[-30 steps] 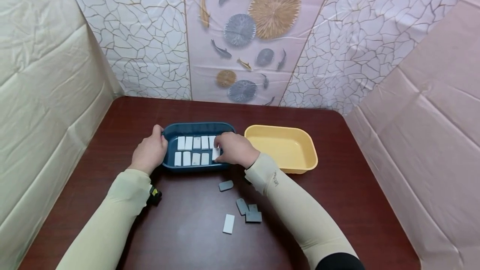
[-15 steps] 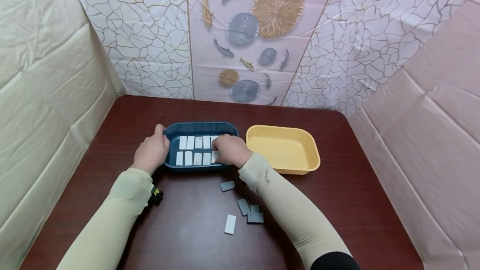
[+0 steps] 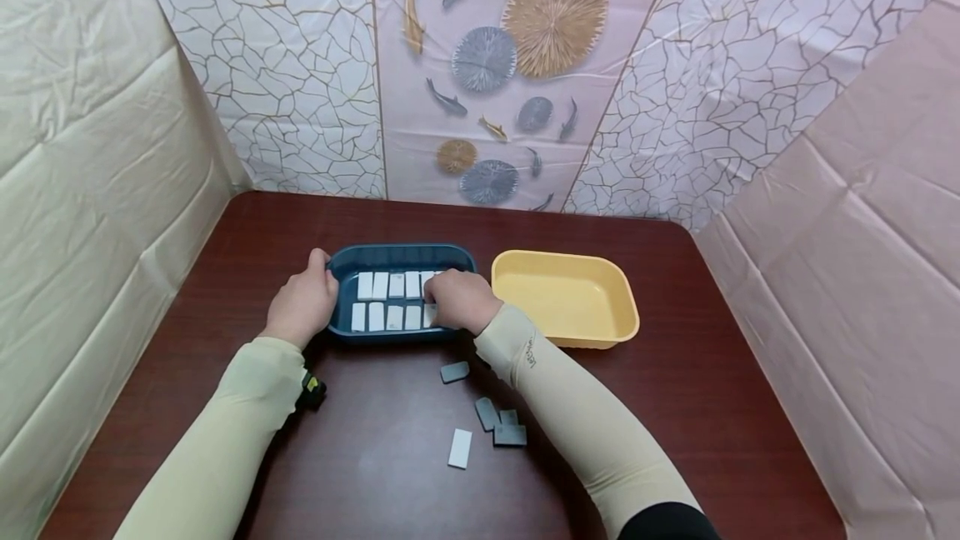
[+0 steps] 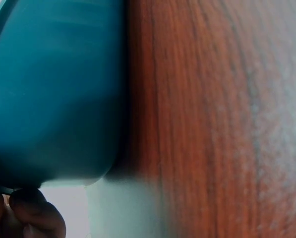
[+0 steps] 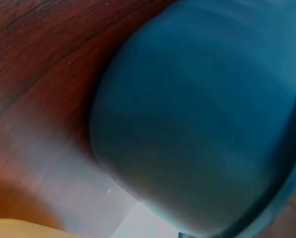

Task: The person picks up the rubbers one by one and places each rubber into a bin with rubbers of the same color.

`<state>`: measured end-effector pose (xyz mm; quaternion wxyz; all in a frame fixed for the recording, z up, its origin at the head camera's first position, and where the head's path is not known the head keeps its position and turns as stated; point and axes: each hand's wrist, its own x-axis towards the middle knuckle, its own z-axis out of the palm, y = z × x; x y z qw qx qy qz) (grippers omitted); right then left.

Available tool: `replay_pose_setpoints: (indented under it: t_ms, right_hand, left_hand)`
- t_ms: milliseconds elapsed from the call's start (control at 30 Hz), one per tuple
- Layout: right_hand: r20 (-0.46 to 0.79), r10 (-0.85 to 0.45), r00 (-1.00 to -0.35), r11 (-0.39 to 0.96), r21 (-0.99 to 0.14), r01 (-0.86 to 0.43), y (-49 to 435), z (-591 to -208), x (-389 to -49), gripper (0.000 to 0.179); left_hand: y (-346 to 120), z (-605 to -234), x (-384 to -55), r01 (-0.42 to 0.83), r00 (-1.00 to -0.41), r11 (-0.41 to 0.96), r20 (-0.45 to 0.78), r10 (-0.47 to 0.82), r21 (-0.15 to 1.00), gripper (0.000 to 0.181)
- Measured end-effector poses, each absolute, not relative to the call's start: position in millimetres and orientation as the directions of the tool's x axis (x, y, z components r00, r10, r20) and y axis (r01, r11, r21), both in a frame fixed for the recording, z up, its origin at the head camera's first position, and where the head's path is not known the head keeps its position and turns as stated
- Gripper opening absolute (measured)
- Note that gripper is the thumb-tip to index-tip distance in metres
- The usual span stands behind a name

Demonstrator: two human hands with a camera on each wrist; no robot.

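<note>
My left hand point(image 3: 302, 303) grips the left end of a dark blue plastic basin point(image 3: 401, 250); in the left wrist view its fingers point(image 4: 38, 210) curl at the rim. White rectangular tiles, some with small marks, lie in the basin in two rows. At the right end of the rows, my right hand point(image 3: 465, 300) reaches in with bent fingers and pinches a white tile point(image 3: 429, 317) at the end of the near row. The hand covers part of that tile and of the one behind it. The basin's outer wall point(image 5: 197, 109) fills most of the right wrist view.
A yellow basin point(image 3: 566, 298) stands right of the blue one. On the brown table nearer the body lie a white tile point(image 3: 460, 448) and several grey pieces point(image 3: 510, 435), including a grey piece point(image 3: 454, 372) close to the blue basin. Cloth-covered walls enclose the table.
My right hand has lowered the white tile into place at the right end of the near row, then stayed almost still. The left hand keeps its grip on the basin.
</note>
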<state>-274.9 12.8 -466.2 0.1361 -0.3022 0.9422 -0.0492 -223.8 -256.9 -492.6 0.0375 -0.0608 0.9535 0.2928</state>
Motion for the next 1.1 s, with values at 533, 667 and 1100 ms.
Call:
replay_pose_setpoints:
  t_ms: [533, 667, 1100]
  right_hand:
    - [-0.046, -0.709, -0.704, 0.681, -0.306, -0.666, 56, -397, -216, 0.023]
    - [-0.072, -0.769, -0.635, 0.623, -0.31, -0.719, 69, -400, -191, 0.02]
    - [-0.148, -0.812, -0.564, 0.58, -0.105, -0.808, 91, -451, -131, 0.041]
  left_hand:
    - [-255, -491, -221, -0.146, -0.989, 0.825, -0.096, -0.111, 0.546, 0.04]
    - [-254, -492, -220, -0.148, -0.989, 0.826, -0.101, -0.111, 0.544, 0.04]
    - [-251, -492, -220, -0.148, -0.988, 0.828, -0.107, -0.107, 0.541, 0.04]
